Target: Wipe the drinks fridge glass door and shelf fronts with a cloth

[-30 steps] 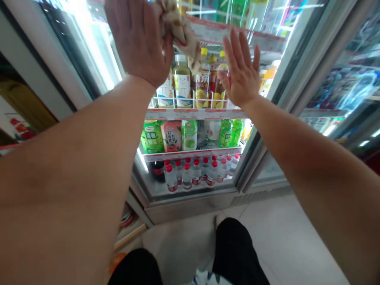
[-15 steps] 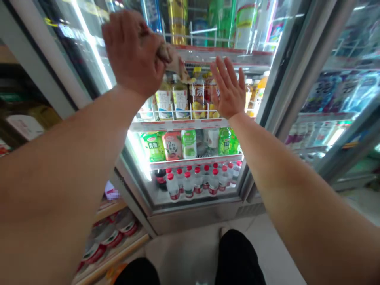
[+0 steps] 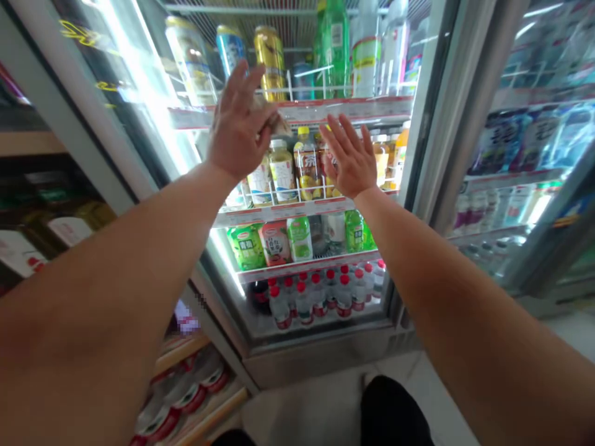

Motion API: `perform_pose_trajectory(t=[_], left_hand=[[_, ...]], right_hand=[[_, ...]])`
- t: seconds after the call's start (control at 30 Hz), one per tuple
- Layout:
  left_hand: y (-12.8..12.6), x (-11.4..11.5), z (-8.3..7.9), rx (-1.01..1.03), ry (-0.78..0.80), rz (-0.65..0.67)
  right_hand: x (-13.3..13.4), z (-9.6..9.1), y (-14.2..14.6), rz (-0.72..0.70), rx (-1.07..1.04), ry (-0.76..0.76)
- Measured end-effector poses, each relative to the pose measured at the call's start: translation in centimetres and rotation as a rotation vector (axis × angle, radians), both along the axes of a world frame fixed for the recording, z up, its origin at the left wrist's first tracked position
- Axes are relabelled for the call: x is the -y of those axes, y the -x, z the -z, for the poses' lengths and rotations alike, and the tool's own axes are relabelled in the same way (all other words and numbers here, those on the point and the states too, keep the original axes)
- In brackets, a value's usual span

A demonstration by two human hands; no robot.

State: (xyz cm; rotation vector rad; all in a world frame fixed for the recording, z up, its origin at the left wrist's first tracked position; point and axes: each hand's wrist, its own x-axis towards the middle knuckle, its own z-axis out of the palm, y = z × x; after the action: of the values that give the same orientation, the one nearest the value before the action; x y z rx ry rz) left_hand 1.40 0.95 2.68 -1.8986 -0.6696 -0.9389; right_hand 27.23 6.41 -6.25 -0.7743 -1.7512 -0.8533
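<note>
My left hand (image 3: 239, 127) presses a crumpled, pale brownish cloth (image 3: 279, 126) to the glass door (image 3: 195, 145) of a drinks fridge. Most of the cloth is hidden behind the palm and thumb. Its upper fingers are partly stretched out, while thumb and forefinger close on the cloth. To the right, my right hand (image 3: 351, 158) is spread with the fingers up and nothing in it. It is held at the same glass; whether the palm touches I cannot tell. Behind the glass between the hands stands a brown tea bottle (image 3: 307, 164) with a yellow cap.
Cans and green bottles (image 3: 335, 46) fill the top shelf, cartons (image 3: 275, 241) a lower one, and red-capped water bottles (image 3: 304, 303) the bottom. A metal door frame (image 3: 458, 118) runs on the right. Wooden shelves (image 3: 204, 421) with packed goods stand close on the left.
My left hand has moved down and to the right with the cloth, closer to my right hand. My right hand stays at nearly the same spot. The view has tilted upward slightly.
</note>
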Motion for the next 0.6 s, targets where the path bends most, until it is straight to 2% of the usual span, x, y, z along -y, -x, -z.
perform_pose_trajectory(t=[0.07,0.13,0.23,0.33,0.4,0.5,0.6], left_hand=[[0.9,-1.1,-2.1,0.007,-0.188,0.040],[1.9,-2.4,-3.6,0.092,-0.317,0.056],[3.2,-4.5,-3.6,0.192,-0.386,-0.043],[3.6,-6.0,-1.7,0.199,-0.297,-0.242],[3.5,-6.0,-0.2,0.184,-0.234,-0.307],[3.2,-4.3,0.6,0.142,-0.132,-0.269],[3.3,-2.0,-0.3,0.063,0.016,-0.166]], right_hand=[[-0.1,0.0,0.0,0.030,0.025,-0.005],[-0.3,0.0,0.0,0.050,0.044,-0.016],[-0.4,0.0,0.0,0.046,0.038,-0.015],[-0.4,0.0,0.0,0.027,0.027,0.006],[-0.4,0.1,0.0,0.023,0.032,0.003],[-0.6,0.2,-0.1,0.036,0.037,-0.022],[-0.7,0.2,0.0,0.047,0.031,-0.029]])
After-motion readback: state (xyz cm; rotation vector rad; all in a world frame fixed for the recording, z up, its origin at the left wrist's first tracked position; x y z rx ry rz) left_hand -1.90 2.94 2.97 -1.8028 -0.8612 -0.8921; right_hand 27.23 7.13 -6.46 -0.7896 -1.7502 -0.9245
